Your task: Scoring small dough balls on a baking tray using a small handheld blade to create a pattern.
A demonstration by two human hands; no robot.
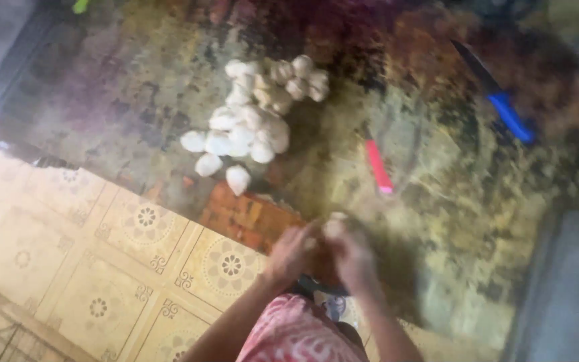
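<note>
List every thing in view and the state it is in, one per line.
Garlic pile: heaped on the counter, untouched.
Blue knife: lying flat, unheld.
Pink knife: lying flat, unheld.
Left hand: blurred, fingers curled, meeting the right.
Right hand: blurred, gripping a small pale piece.

Garlic heap ahead; pink knife right; between bare.

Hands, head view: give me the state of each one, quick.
Left hand: blurred, fingers curled against a small pale piece; grip cannot be told.
Right hand: blurred, touching the same piece; grip cannot be told.
</note>
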